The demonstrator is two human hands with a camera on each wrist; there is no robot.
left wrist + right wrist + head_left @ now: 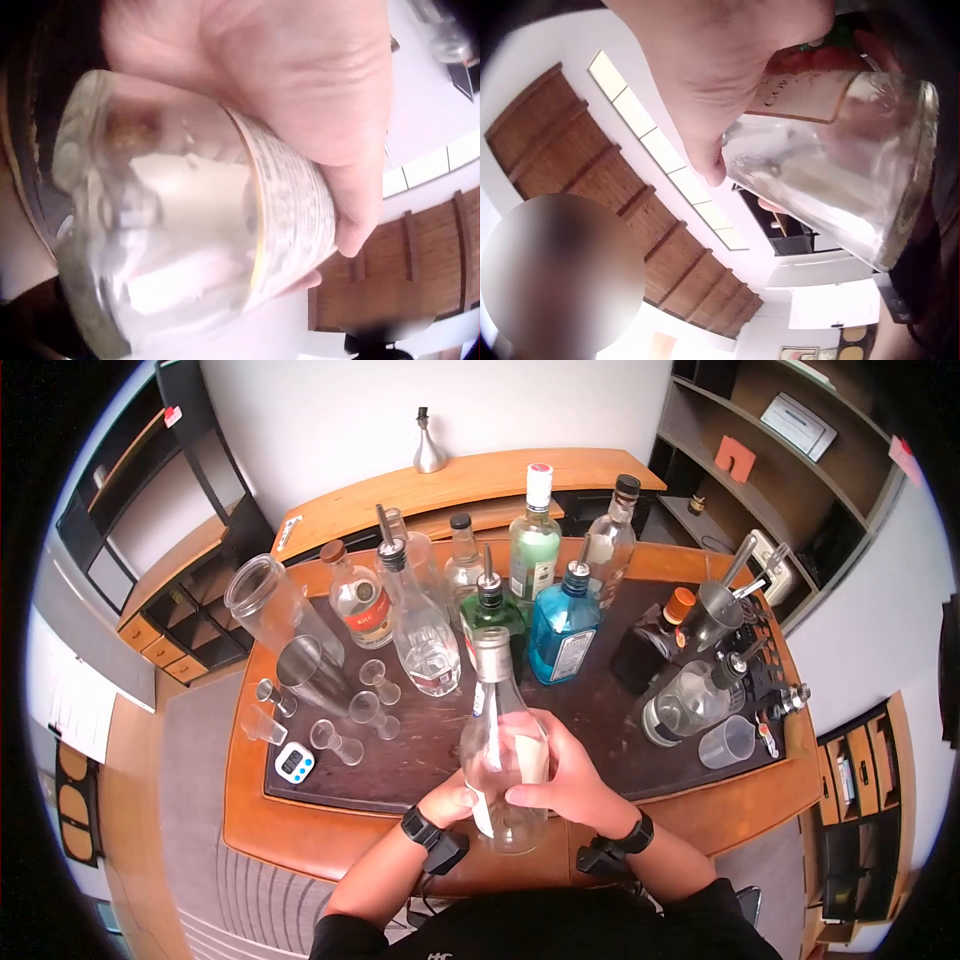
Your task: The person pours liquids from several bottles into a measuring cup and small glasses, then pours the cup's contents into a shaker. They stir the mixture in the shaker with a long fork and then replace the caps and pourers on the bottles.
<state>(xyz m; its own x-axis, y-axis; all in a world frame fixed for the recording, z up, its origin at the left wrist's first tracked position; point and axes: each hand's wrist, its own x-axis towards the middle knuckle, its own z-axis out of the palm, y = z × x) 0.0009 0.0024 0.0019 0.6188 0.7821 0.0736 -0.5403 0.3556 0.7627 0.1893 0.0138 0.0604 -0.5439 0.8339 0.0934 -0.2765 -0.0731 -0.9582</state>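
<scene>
A clear glass bottle (508,745) with a pale label is held up over the desk's front edge, its neck toward the back of the desk. The left hand (447,800) grips its lower left side, thumb on the glass. Round its right side curls the right hand (570,775), thumb across the front. In the left wrist view the left hand (300,82) wraps the bottle (180,202) beside a label of small print. The right wrist view has the right hand (712,75) on the bottle (840,157) near its base.
Behind stand a blue bottle (565,625), a clear bottle with a pourer (425,635) and several others. At left are a metal shaker (312,672), small measuring glasses and a timer (294,762). On the right are a dark bottle (650,650), a leaning clear bottle (685,705) and a plastic cup (727,742).
</scene>
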